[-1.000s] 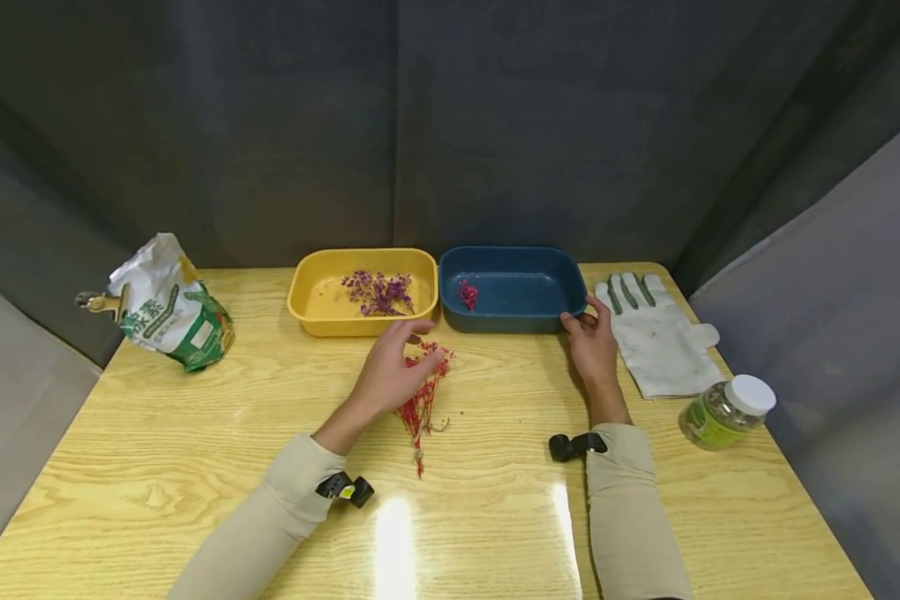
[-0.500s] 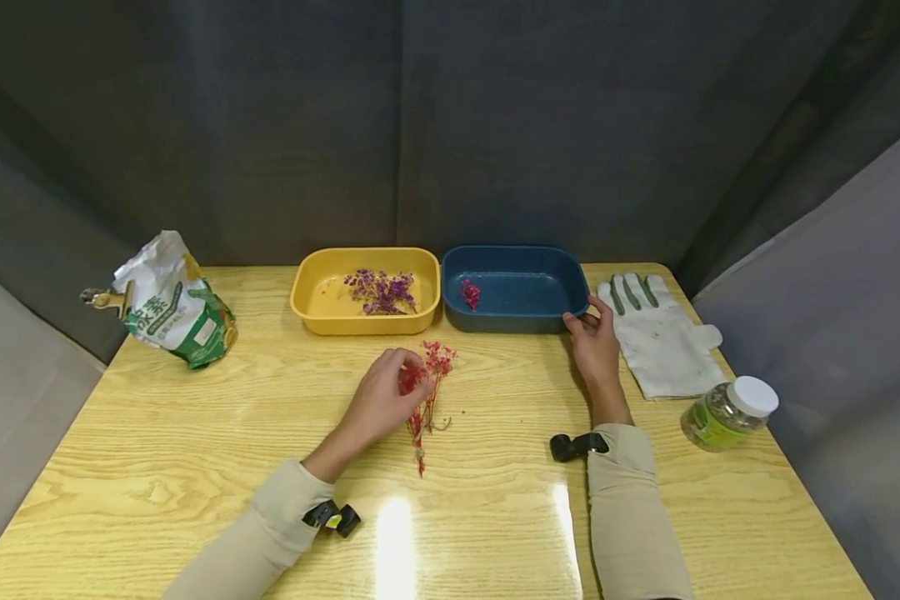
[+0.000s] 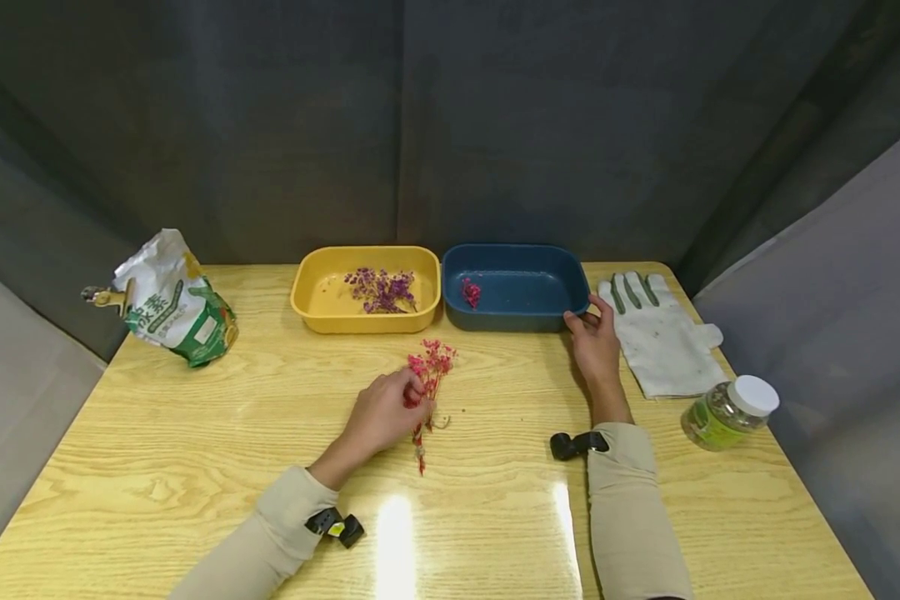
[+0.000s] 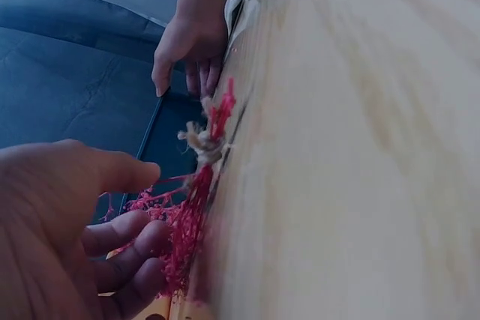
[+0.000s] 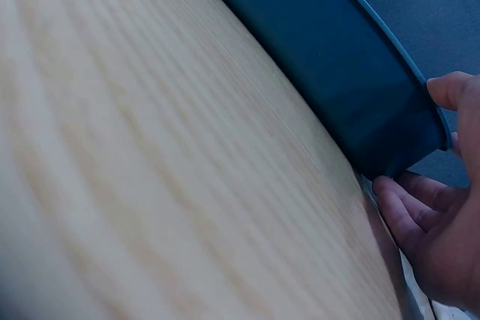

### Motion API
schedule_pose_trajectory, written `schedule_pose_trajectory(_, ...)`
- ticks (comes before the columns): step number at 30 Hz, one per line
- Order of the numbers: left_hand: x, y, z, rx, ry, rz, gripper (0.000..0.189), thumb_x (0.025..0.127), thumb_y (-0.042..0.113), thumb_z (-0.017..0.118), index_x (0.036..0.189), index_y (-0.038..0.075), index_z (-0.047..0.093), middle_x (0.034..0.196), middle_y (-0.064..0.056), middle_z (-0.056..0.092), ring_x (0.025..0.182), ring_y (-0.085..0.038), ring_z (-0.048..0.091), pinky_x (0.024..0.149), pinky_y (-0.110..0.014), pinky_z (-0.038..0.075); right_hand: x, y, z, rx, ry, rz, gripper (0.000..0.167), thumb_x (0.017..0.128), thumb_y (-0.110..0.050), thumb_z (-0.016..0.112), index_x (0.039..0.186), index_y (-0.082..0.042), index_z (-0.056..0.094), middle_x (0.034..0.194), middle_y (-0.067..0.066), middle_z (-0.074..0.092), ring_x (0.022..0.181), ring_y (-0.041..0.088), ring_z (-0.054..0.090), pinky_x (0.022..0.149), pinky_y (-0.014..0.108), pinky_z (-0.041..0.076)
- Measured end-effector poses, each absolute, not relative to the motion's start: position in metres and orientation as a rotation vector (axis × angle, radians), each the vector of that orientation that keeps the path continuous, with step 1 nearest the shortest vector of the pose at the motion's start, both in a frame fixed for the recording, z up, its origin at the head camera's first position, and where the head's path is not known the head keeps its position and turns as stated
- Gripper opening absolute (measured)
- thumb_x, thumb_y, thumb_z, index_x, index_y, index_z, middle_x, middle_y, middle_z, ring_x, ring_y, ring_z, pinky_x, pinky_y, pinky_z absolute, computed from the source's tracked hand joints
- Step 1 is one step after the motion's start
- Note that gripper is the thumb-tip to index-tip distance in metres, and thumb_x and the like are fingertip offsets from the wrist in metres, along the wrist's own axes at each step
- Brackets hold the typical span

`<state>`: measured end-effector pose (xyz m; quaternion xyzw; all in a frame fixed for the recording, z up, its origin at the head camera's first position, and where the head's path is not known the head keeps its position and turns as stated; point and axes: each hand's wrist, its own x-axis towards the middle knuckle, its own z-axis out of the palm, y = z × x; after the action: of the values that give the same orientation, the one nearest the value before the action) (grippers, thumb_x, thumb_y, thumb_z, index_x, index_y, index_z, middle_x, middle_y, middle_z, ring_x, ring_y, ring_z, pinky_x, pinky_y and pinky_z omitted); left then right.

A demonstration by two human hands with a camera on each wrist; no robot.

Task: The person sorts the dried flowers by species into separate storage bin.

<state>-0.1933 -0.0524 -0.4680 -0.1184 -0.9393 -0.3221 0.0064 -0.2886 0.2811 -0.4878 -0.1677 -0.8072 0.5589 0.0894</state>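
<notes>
A bundle of dried red flowers (image 3: 432,367), tied near the stem ends with twine (image 4: 202,144), lies on the table. Beside it is my left hand (image 3: 382,412), its bent fingers and thumb around the flower stems. In the left wrist view, a gap shows between the thumb and the curled fingers, with thin red stems right at the thumb tip. My right hand (image 3: 596,350) holds the near right corner of the blue tub (image 3: 510,321), thumb on the rim (image 5: 420,73) and fingers low on the outside. A small red sprig (image 3: 471,292) lies inside this tub.
A yellow tub (image 3: 337,323) with purple dried flowers (image 3: 381,292) stands left of the blue one. A clipped white-green bag (image 3: 180,304) stands far left. On the right are a white glove (image 3: 663,350) and a white-lidded jar (image 3: 727,412). Dark curtain (image 3: 450,125) hangs behind.
My left hand has drawn back from near the yellow tub towards me, down along the red flowers, and its fingers have curled in more. The right hand stays at the blue tub's corner.
</notes>
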Motion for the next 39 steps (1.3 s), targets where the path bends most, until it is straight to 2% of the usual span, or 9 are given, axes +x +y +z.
schedule_pose_trajectory(5,-0.192,-0.050,-0.470,-0.380,-2.983,-0.880,0.015,0.080,0.040,0.073,0.073,0.032,0.062,0.065,0.019,0.057,0.069,-0.008,0.049,0.068,-0.032,0.038,-0.289,0.282,-0.488,-0.499,-2.398,1.679,0.065,0.093,-0.052,0.056,0.149,-0.033,0.029,0.140,0.007,0.052,0.128,0.022,0.052,0.101,0.039,0.041)
schedule_pose_trajectory(11,-0.190,-0.050,-0.469,-0.436,-2.998,-0.846,0.024,0.081,0.040,0.074,0.062,0.035,0.061,0.058,0.020,0.055,0.068,-0.009,0.047,0.065,-0.032,0.033,-0.290,0.281,-0.488,-0.509,-2.393,1.666,0.063,0.094,-0.049,0.056,0.148,-0.033,0.029,0.140,0.007,0.053,0.126,0.022,0.054,0.101,0.039,0.043)
schedule_pose_trajectory(14,-0.189,-0.049,-0.468,-0.431,-2.967,-0.883,0.022,0.082,0.040,0.074,0.063,0.034,0.064,0.060,0.020,0.056,0.069,-0.009,0.048,0.065,-0.032,0.033,-0.290,0.280,-0.488,-0.506,-2.387,1.668,0.062,0.095,-0.046,0.056,0.149,-0.033,0.029,0.140,0.007,0.053,0.126,0.022,0.055,0.103,0.040,0.043)
schedule_pose_trajectory(22,-0.188,-0.047,-0.461,-0.437,-2.840,-1.023,0.005,0.082,0.035,0.076,0.081,0.030,0.075,0.071,0.016,0.066,0.068,-0.007,0.048,0.064,-0.030,0.034,-0.291,0.281,-0.488,-0.505,-2.384,1.685,0.061,0.095,-0.044,0.055,0.149,-0.034,0.028,0.139,0.007,0.053,0.126,0.022,0.055,0.103,0.041,0.044)
schedule_pose_trajectory(26,-0.189,-0.045,-0.456,-0.432,-2.799,-1.201,0.008,0.083,0.032,0.076,0.086,0.026,0.077,0.076,0.014,0.069,0.066,-0.005,0.052,0.064,-0.025,0.041,-0.292,0.282,-0.488,-0.497,-2.378,1.691,0.060,0.095,-0.044,0.056,0.148,-0.034,0.029,0.139,0.007,0.053,0.127,0.022,0.054,0.104,0.041,0.044)
schedule_pose_trajectory(30,-0.191,-0.042,-0.453,-0.428,-2.778,-1.347,0.010,0.084,0.032,0.075,0.086,0.023,0.077,0.077,0.012,0.070,0.065,-0.003,0.059,0.062,-0.023,0.048,-0.292,0.281,-0.489,-0.496,-2.376,1.698,0.061,0.095,-0.044,0.057,0.148,-0.035,0.029,0.138,0.006,0.053,0.126,0.022,0.055,0.103,0.040,0.044)
schedule_pose_trajectory(33,-0.193,-0.041,-0.453,-0.445,-2.799,-1.316,0.006,0.083,0.032,0.076,0.084,0.026,0.077,0.076,0.013,0.070,0.065,-0.003,0.060,0.064,-0.026,0.049,-0.291,0.281,-0.490,-0.490,-2.376,1.705,0.062,0.095,-0.048,0.056,0.148,-0.035,0.029,0.138,0.006,0.052,0.126,0.022,0.055,0.103,0.040,0.043)
schedule_pose_trajectory(36,-0.193,-0.041,-0.456,-0.476,-2.872,-1.131,0.005,0.080,0.035,0.078,0.080,0.031,0.076,0.073,0.019,0.067,0.067,-0.001,0.057,0.070,-0.030,0.045,-0.291,0.281,-0.490,-0.484,-2.373,1.706,0.062,0.094,-0.049,0.056,0.148,-0.034,0.029,0.139,0.007,0.052,0.126,0.023,0.054,0.102,0.040,0.044)
schedule_pose_trajectory(39,-0.192,-0.042,-0.460,-0.536,-2.925,-0.910,0.006,0.079,0.039,0.079,0.076,0.035,0.074,0.069,0.024,0.065,0.069,0.000,0.055,0.072,-0.034,0.040,-0.291,0.282,-0.489,-0.484,-2.371,1.706,0.062,0.094,-0.048,0.056,0.148,-0.035,0.029,0.139,0.006,0.053,0.126,0.022,0.054,0.102,0.039,0.044)
